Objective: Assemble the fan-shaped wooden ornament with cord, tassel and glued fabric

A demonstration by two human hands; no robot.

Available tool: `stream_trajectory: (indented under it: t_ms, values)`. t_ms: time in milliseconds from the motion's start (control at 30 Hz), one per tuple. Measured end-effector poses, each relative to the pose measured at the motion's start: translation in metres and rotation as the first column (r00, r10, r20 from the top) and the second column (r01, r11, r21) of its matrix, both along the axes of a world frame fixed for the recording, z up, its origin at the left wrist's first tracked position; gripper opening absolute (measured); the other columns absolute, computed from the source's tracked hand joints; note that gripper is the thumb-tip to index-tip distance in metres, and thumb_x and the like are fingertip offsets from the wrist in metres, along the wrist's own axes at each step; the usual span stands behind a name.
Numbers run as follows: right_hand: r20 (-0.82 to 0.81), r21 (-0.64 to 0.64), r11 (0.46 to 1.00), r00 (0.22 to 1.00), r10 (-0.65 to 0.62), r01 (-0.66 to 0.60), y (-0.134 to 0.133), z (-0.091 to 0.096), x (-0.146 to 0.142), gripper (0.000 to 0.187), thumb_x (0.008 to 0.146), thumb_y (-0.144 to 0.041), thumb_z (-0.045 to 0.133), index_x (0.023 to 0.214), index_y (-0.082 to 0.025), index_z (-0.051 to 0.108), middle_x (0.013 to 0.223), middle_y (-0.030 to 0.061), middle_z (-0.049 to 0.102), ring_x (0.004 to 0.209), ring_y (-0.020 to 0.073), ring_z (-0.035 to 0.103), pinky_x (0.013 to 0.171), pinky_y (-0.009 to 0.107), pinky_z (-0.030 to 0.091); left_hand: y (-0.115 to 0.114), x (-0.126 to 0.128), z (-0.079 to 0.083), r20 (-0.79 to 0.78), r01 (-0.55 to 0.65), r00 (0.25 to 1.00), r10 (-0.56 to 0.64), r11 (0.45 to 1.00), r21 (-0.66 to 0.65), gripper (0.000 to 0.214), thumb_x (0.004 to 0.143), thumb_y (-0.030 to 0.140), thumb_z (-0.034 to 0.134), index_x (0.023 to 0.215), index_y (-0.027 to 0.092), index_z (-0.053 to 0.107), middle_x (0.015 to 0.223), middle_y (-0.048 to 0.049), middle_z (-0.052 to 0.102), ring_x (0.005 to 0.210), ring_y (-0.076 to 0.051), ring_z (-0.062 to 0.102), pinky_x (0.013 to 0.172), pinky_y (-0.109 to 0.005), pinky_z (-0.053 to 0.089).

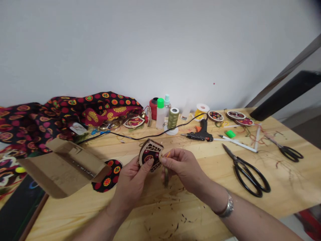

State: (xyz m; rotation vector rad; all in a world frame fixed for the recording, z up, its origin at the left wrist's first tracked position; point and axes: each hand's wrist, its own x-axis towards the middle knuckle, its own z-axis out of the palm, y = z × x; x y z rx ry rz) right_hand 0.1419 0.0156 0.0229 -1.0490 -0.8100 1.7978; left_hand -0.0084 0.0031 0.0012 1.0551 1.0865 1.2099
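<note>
My left hand (135, 182) is closed around a cut-out wooden ornament (147, 154) backed with dark patterned fabric, its thumb lying across the front. At the ornament's right edge, my right hand (184, 169) pinches an orange thread (169, 154) between thumb and forefinger. An olive tassel (166, 177) hangs just below those fingers; whether it is tied to the ornament is hidden. Left of my left hand lies a cut piece of the floral fabric (115, 172), partly under an open cardboard box (65, 167).
Behind my hands stand an olive thread spool (173, 118), a green-capped bottle (160, 113) and a yellow spool (200, 112). A glue gun (200, 133) trails its black cord leftward. Large scissors (247, 174) and smaller scissors (288, 152) lie at right. Patterned fabric (62, 110) is heaped back left.
</note>
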Motion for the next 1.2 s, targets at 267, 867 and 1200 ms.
stream_trajectory:
  t_ms: [267,867,1200]
  values:
    - [0.035,0.047,0.996,0.997,0.075,-0.077,0.0025,-0.0029,0.006,0.039,0.06,-0.033,0.076,0.088,-0.014,0.056,0.05,-0.0062,0.059,0.037,0.0112,0.058,0.035,0.017,0.04,0.0027,-0.0023,-0.0014,-0.017,0.036,0.999,-0.036,0.999,0.001,0.028,0.077,0.028,0.065,0.103,0.018,0.068,0.098,-0.004,0.072,0.092,-0.018,0.062,0.081,-0.024,0.046]
    - [-0.016,0.049,0.999,1.0,0.011,-0.01,0.0044,-0.0019,0.0065,0.027,0.061,-0.028,0.076,0.076,-0.013,0.06,0.059,-0.0023,0.064,0.038,0.01,0.058,0.037,0.019,0.044,0.0018,-0.0039,-0.0053,0.011,0.069,0.998,-0.069,0.997,-0.024,0.026,0.079,0.028,0.063,0.103,0.02,0.067,0.092,-0.0014,0.071,0.083,-0.014,0.062,0.08,-0.023,0.046]
    - [0.001,0.063,0.998,1.0,0.005,-0.005,0.0049,-0.0024,0.007,0.023,0.061,-0.029,0.075,0.069,-0.012,0.062,0.056,-0.0025,0.063,0.038,0.0081,0.057,0.038,0.018,0.045,0.0002,-0.0038,-0.0043,0.034,0.064,0.997,-0.062,0.996,-0.054,0.021,0.077,0.028,0.065,0.095,0.017,0.069,0.09,-0.0036,0.072,0.081,-0.015,0.062,0.077,-0.024,0.047]
